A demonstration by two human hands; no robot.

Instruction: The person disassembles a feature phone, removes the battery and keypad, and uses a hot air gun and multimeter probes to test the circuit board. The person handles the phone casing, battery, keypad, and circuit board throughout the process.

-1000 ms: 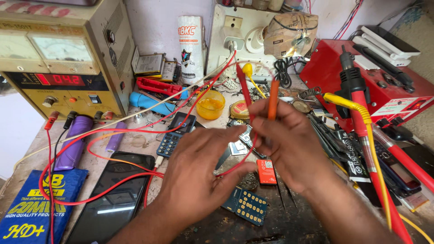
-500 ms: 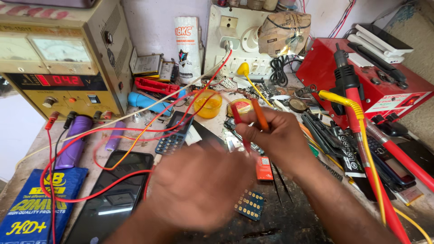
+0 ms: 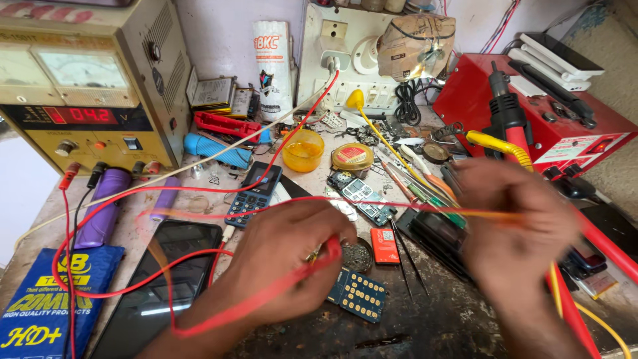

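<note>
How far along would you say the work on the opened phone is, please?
Done: the phone is apart, its circuit board and keypad lying bare on the bench, and the power supply display is lit. In hand: the left hand holds a red probe; the right hand is blurred. Left: everything remains unassembled.

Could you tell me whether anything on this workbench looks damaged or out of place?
Yes: a small keypad board lies bare beside the left hand, and another stripped circuit board sits behind it, both out of their casings. Loose tools are strewn around.
</note>
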